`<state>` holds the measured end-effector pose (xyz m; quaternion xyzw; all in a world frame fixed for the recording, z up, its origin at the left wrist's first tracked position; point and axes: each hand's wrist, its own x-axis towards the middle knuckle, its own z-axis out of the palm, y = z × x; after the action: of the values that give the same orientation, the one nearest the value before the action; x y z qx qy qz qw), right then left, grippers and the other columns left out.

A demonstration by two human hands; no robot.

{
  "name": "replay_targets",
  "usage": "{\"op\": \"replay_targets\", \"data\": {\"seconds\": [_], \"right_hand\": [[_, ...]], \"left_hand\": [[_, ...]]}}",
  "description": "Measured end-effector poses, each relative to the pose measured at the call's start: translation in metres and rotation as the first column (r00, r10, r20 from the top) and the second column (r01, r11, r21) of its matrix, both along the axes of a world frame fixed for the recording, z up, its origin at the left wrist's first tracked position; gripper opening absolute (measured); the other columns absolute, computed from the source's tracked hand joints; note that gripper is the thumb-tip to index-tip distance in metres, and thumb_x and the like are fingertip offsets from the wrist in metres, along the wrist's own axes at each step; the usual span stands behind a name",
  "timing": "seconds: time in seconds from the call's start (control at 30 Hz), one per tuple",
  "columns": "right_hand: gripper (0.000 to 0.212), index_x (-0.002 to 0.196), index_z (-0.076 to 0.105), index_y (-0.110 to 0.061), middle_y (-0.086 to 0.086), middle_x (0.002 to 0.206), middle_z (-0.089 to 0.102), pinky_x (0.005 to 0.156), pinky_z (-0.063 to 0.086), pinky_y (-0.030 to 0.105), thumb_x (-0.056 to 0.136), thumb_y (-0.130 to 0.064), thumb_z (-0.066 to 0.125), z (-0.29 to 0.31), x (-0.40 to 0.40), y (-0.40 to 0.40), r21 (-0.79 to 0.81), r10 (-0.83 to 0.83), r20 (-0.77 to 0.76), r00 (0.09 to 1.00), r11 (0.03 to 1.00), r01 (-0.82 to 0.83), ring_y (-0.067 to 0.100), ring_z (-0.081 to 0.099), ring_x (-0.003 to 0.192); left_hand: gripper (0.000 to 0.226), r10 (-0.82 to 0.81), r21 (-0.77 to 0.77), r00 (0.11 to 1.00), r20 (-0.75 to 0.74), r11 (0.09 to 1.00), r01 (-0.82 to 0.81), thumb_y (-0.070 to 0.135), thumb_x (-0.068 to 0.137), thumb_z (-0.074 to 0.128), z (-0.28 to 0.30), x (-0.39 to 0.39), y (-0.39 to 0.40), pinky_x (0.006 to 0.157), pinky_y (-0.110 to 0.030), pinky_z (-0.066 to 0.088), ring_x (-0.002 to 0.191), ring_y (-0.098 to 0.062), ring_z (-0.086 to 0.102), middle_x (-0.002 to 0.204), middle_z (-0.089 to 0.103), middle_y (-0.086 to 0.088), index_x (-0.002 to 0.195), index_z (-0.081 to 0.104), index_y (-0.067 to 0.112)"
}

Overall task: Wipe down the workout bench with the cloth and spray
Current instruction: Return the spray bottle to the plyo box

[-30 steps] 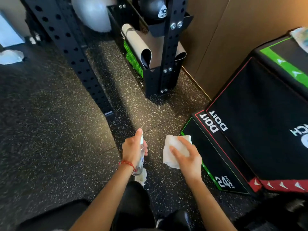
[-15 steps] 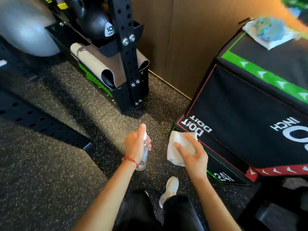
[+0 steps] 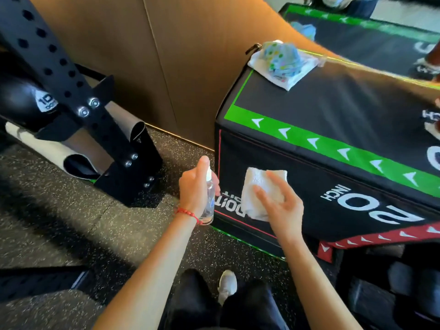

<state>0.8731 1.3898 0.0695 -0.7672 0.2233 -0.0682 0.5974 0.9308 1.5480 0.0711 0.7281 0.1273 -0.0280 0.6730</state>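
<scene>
The left hand [image 3: 194, 189] is wrapped around a small clear spray bottle [image 3: 209, 201], its fingers closed on the body and the index finger resting on the white nozzle at the top. The bottle stands upright in the grip, just beside the near left corner of the black padded box [image 3: 333, 110], at about 9 o'clock from the right hand. A red beaded bracelet [image 3: 187, 213] circles the left wrist.

The right hand [image 3: 279, 204] presses a folded white cloth [image 3: 258, 194] against the box's front face, fingers spread fairly wide over it, the thumb stretched toward 10 o'clock. The cloth covers part of the white lettering near the lower left of that face; whether it lies flat on the surface or is only held close cannot be told.

The box's top carries a green stripe with white arrowheads [image 3: 333, 148], and its lower edge a red one. At 12 o'clock from the right hand, on the far left corner of the box top, lies a white folded towel with a patterned blue bundle [image 3: 282, 63] on it. At 9 to 10 o'clock from the hands stands a black perforated rack post [image 3: 71, 91], with a rolled grey mat [image 3: 78, 153] at its foot on the speckled rubber floor [image 3: 59, 222]. A white shoe [image 3: 227, 284] shows at 6 o'clock.
</scene>
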Motion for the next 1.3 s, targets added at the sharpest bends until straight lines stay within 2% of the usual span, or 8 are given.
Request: {"op": "replay_targets", "data": {"seconds": [0.13,0.23,0.4,0.63,0.8,0.93,1.17,1.3], "right_hand": [[0.032,0.103,0.063,-0.039,-0.011,0.105,0.064,0.083,0.038,0.016,0.073,-0.033,0.074,0.02,0.033,-0.023,-0.003,-0.099,0.032,0.995,0.995,0.1,0.001,0.057,0.096],[0.03,0.102,0.063,-0.04,-0.012,0.103,0.064,0.087,0.04,0.02,0.074,-0.034,0.073,0.03,0.055,-0.032,-0.035,-0.149,0.054,0.987,0.988,0.151,0.003,0.056,0.097],[0.038,0.109,0.063,-0.035,-0.009,0.108,0.065,0.088,0.043,0.018,0.073,-0.032,0.074,0.037,0.092,-0.04,-0.035,-0.238,0.072,0.969,0.97,0.241,0.004,0.058,0.097],[0.042,0.113,0.062,-0.036,-0.003,0.106,0.064,0.086,0.044,0.02,0.073,-0.035,0.075,0.042,0.14,-0.047,-0.12,-0.331,0.037,0.943,0.935,0.333,0.008,0.058,0.095],[0.044,0.114,0.06,-0.038,0.0,0.108,0.063,0.091,0.047,0.032,0.072,-0.038,0.074,0.035,0.159,-0.053,-0.205,-0.348,-0.019,0.937,0.919,0.337,0.014,0.058,0.099],[0.046,0.118,0.057,-0.039,0.001,0.109,0.06,0.087,0.044,0.029,0.074,-0.04,0.071,0.03,0.165,-0.052,-0.335,-0.335,-0.059,0.94,0.894,0.297,0.016,0.056,0.099],[0.046,0.123,0.052,-0.037,0.0,0.09,0.042,0.07,0.037,0.03,0.079,-0.046,0.063,0.025,0.164,-0.047,-0.591,-0.3,-0.087,0.95,0.783,0.193,0.024,0.05,0.088],[0.047,0.124,0.054,-0.032,0.007,0.092,0.04,0.078,0.04,0.037,0.079,-0.044,0.062,0.021,0.16,-0.047,-0.664,-0.305,-0.064,0.95,0.724,0.188,0.03,0.045,0.089]], "left_hand": [[0.066,-0.073,-0.06,0.992,0.107,0.995,0.08,0.045,0.081,0.034,0.028,0.041,-0.029,0.044,-0.018,0.038,0.036,-0.016,0.047,0.044,0.05,-0.016,0.048,0.052,-0.008],[0.069,-0.11,-0.084,0.978,0.18,0.988,0.127,0.043,0.083,0.033,0.046,0.071,-0.043,0.046,-0.018,0.038,0.039,-0.016,0.046,0.047,0.05,-0.02,0.048,0.049,-0.015],[0.064,-0.172,-0.102,0.957,0.235,0.974,0.201,0.045,0.082,0.034,0.064,0.123,-0.064,0.051,-0.024,0.04,0.043,-0.019,0.047,0.043,0.049,-0.018,0.04,0.05,-0.001],[0.065,-0.279,-0.14,0.917,0.284,0.934,0.328,0.06,0.073,0.037,0.072,0.186,-0.09,0.049,-0.023,0.041,0.043,-0.019,0.048,0.04,0.051,-0.011,0.045,0.052,0.003],[0.064,-0.344,-0.095,0.88,0.326,0.915,0.393,0.044,0.088,0.033,0.063,0.206,-0.108,0.052,-0.021,0.04,0.041,-0.015,0.048,0.04,0.051,-0.009,0.046,0.054,0.0],[0.068,-0.354,-0.093,0.865,0.355,0.907,0.41,0.056,0.081,0.033,0.056,0.211,-0.113,0.056,-0.023,0.04,0.043,-0.013,0.05,0.039,0.052,-0.005,0.043,0.054,0.004],[0.066,-0.345,-0.099,0.853,0.391,0.906,0.411,0.056,0.079,0.032,0.054,0.206,-0.11,0.054,-0.027,0.042,0.045,-0.016,0.051,0.045,0.054,-0.014,0.047,0.055,0.004],[0.063,-0.333,-0.079,0.858,0.39,0.917,0.392,0.054,0.078,0.032,0.053,0.2,-0.108,0.058,-0.029,0.044,0.048,-0.018,0.053,0.048,0.058,-0.012,0.052,0.057,0.003]]}}
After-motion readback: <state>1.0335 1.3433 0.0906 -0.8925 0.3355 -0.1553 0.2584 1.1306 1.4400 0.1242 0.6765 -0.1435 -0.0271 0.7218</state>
